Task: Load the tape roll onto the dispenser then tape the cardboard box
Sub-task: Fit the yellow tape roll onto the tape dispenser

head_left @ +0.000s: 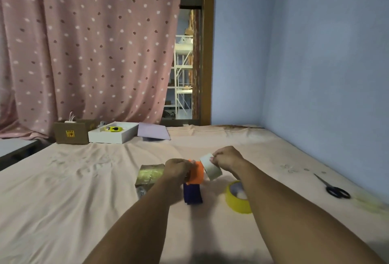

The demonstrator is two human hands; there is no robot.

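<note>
Dispenser [194,176] partly hidden behind left hand [177,169]; grip unclear.

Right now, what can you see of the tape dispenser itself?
The tape dispenser is a handheld, plastic-looking tool with an orange upper body and a dark purple handle pointing down toward the bed sheet. It is held upright above the sheet. The left hand grips the orange part from the left; the right hand holds a whitish tape roll against its right side. Blade and roller are not discernible.
</note>
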